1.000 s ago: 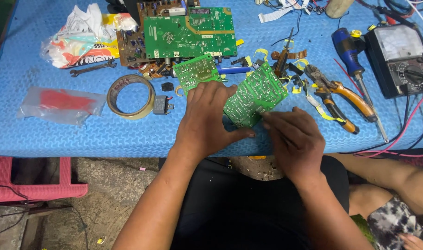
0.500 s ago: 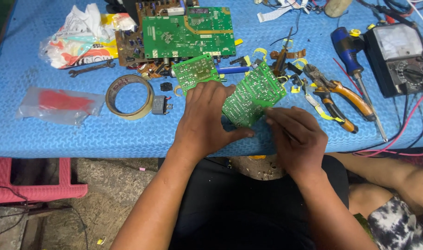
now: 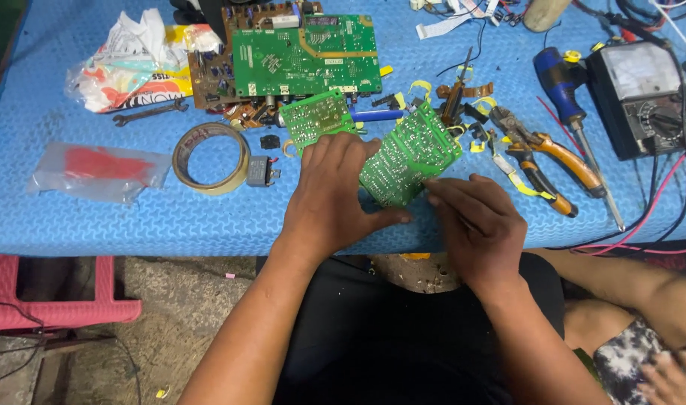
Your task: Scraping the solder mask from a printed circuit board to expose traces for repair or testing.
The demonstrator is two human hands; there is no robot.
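On the blue surface lies a large green circuit board. Nearer me, my left hand and right hand both grip a smaller green circuit board, tilted, beside orange-handled pliers.

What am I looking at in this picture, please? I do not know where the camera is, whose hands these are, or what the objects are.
The camera sits on a person's head and looks down, so both hands are that person's own. The left hand and the right hand hold a small green circuit board tilted above a blue mat. On the mat lie a second small green board, a large green circuit board, a roll of tape, a spanner, orange-handled pliers, a blue-handled screwdriver and a black meter with a dial. Another person's hand shows at the bottom right corner.
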